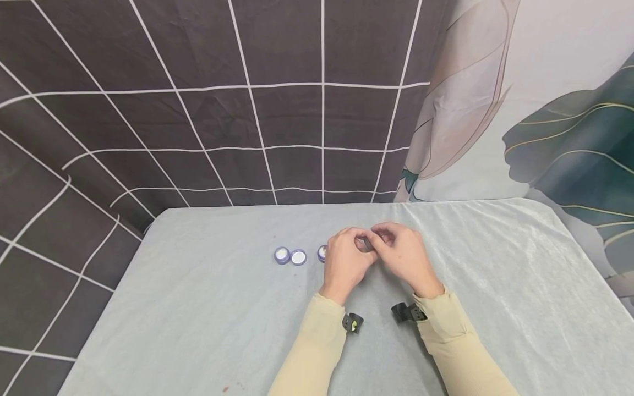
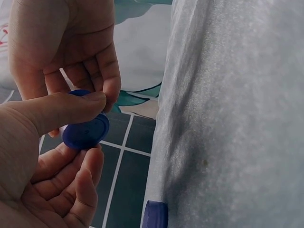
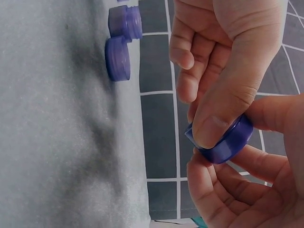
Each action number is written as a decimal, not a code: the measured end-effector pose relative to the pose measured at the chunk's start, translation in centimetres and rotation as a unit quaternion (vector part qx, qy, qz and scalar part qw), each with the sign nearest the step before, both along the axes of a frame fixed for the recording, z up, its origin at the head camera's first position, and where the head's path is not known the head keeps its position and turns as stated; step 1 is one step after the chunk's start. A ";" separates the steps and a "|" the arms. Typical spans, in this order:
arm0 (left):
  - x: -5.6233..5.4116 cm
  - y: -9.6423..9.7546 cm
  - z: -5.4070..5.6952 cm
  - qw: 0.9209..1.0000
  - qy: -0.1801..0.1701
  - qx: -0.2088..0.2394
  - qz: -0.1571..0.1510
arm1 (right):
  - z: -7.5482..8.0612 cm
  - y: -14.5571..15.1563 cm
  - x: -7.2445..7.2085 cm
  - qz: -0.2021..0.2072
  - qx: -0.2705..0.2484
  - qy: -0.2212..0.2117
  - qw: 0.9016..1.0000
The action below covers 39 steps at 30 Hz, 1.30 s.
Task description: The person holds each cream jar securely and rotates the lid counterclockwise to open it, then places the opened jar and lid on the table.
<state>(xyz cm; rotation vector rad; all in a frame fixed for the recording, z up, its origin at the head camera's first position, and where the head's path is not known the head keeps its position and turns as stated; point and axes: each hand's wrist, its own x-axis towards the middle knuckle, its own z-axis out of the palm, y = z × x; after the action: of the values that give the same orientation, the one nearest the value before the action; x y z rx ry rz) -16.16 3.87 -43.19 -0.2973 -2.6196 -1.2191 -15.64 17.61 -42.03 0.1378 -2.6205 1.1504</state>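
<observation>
Close together over the table, my left hand (image 1: 344, 261) and my right hand (image 1: 406, 256) both pinch a small round blue-purple jar (image 2: 85, 130). Its flat round end faces the left wrist camera, with the left thumb across it. From the right wrist side, its smooth curved wall (image 3: 232, 145) shows between the fingers of both hands. A blue edge stands out above the flat end; I cannot tell whether this is a separate lid. In the head view the hands cover the jar.
On the grey cloth-covered table (image 1: 198, 308), left of the hands, an open jar (image 1: 282, 253) with pale contents touches a white-faced round lid (image 1: 299, 257). Another purple round piece (image 1: 322, 253) is partly hidden by the left hand. A gridded dark cloth (image 1: 282, 121) hangs behind.
</observation>
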 end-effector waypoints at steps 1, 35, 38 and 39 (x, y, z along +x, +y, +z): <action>0.0 0.0 0.0 1.000 0.000 0.000 0.000 | 0.0 0.0 0.0 0.001 -0.001 0.000 1.000; -0.1 -0.1 -0.1 1.000 0.005 -0.003 0.000 | 0.0 0.5 0.0 0.036 -0.007 -0.009 0.999; -0.1 -0.1 0.0 1.000 0.005 -0.002 -0.002 | 0.1 0.5 0.0 0.037 -0.005 -0.009 0.999; -0.1 -0.1 0.0 1.000 0.004 -0.002 -0.002 | 0.1 0.5 -0.1 0.038 -0.004 -0.008 0.999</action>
<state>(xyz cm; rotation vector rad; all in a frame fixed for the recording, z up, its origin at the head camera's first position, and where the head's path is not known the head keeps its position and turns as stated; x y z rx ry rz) -16.26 3.78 -43.23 -0.3082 -2.6168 -1.2128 -15.69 18.11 -41.95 0.2299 -2.6454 1.1906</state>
